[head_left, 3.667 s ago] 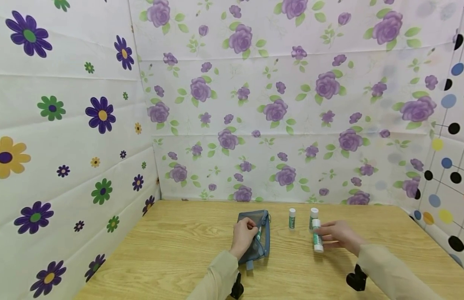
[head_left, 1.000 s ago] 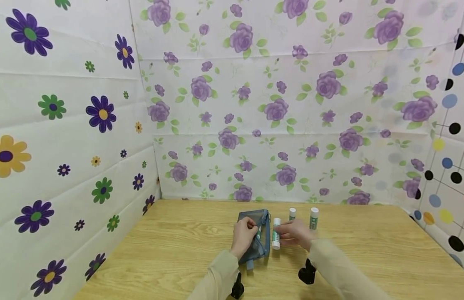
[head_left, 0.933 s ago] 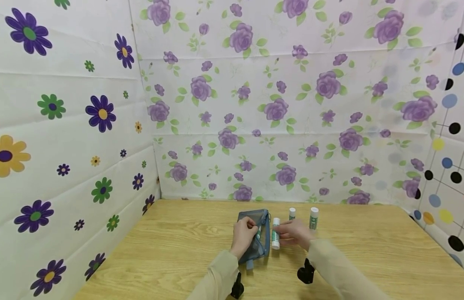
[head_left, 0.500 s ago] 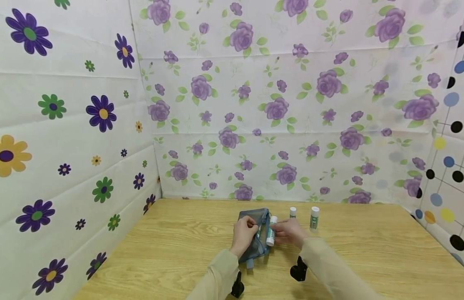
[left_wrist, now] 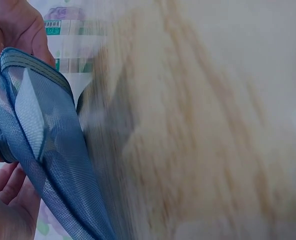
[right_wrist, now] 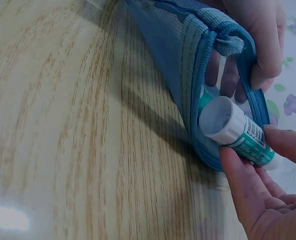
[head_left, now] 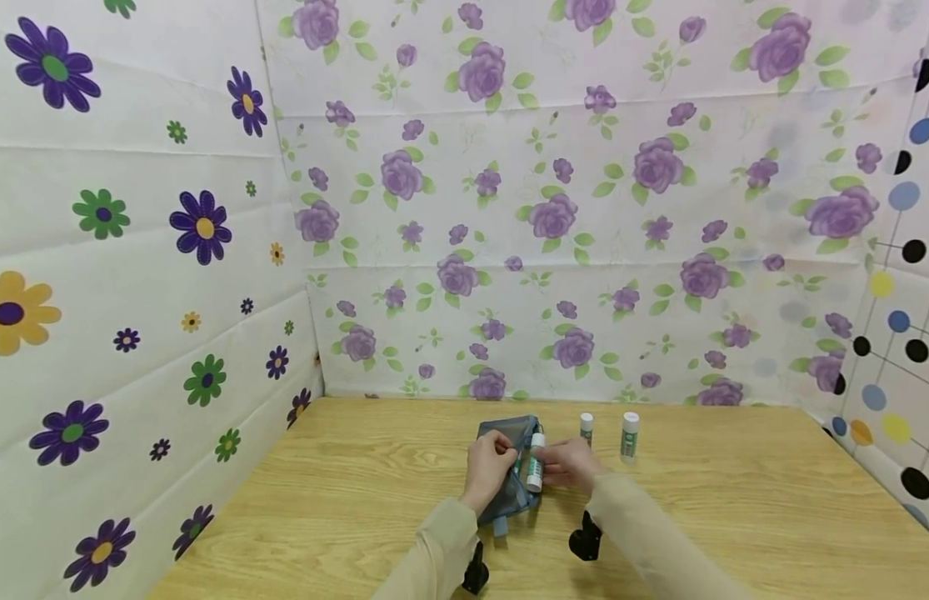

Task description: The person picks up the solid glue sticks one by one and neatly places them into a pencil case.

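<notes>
A blue mesh zip pouch [head_left: 511,498] lies on the wooden table with its zipped mouth spread apart, facing right. My left hand [head_left: 486,471] pinches the pouch's upper edge; in the right wrist view its fingers [right_wrist: 266,70] show at the rim and through the mesh. Between the thumb and fingers of my right hand [head_left: 572,464] is a glue stick [right_wrist: 248,137] with white ends and a green barcode label. One white end of it lies within the pouch mouth. Behind that end, inside the pouch, part of another green-labelled stick [right_wrist: 204,100] shows.
Two more glue sticks stand upright behind my right hand: one [head_left: 586,426] partly hidden by it, the other [head_left: 629,437] farther right. Black wrist cameras hang below the right sleeve [head_left: 586,538] and the left sleeve. Flower-printed sheets [head_left: 434,333] border the table's back and left.
My right hand has carried the glue stick left, from beside the standing sticks to the pouch mouth. My left hand has kept its grip on the pouch.
</notes>
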`<state>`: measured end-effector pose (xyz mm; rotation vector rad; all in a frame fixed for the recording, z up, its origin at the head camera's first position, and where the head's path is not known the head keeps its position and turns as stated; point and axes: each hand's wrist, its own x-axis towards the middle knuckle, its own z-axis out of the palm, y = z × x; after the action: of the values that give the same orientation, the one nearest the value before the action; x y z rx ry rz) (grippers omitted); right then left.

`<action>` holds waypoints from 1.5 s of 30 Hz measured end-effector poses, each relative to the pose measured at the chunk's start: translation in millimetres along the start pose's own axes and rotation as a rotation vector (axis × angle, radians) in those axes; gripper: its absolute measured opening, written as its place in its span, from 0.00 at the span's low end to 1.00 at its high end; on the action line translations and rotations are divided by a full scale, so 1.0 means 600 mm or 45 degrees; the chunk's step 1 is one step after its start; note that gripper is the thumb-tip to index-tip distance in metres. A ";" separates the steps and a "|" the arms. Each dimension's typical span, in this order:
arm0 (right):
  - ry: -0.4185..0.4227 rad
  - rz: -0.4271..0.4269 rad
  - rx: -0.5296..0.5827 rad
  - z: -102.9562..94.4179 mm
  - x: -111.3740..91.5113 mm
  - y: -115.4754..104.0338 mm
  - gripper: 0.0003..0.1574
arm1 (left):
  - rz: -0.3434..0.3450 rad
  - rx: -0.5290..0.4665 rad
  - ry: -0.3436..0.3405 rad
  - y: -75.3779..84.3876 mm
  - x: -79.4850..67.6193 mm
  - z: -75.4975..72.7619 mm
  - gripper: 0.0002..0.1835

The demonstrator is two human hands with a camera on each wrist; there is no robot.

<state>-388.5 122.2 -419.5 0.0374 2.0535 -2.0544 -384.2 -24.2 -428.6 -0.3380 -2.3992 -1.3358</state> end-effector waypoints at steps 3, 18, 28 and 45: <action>0.023 0.007 -0.007 0.007 -0.003 -0.002 0.30 | 0.008 0.005 0.010 0.000 0.000 -0.001 0.02; 0.180 -0.026 -0.222 0.019 0.008 0.009 0.20 | 0.000 0.012 0.003 0.005 -0.002 0.000 0.02; 0.265 -0.070 -0.294 0.025 0.009 0.008 0.18 | -0.013 0.013 -0.007 0.007 0.000 0.000 0.02; 0.193 -0.055 -0.309 0.029 0.013 0.007 0.15 | -0.019 0.015 0.001 0.007 0.002 0.001 0.02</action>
<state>-392.8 103.9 -424.6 0.1105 2.4020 -1.8623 -383.9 -21.2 -425.4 -0.3169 -2.4124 -1.3277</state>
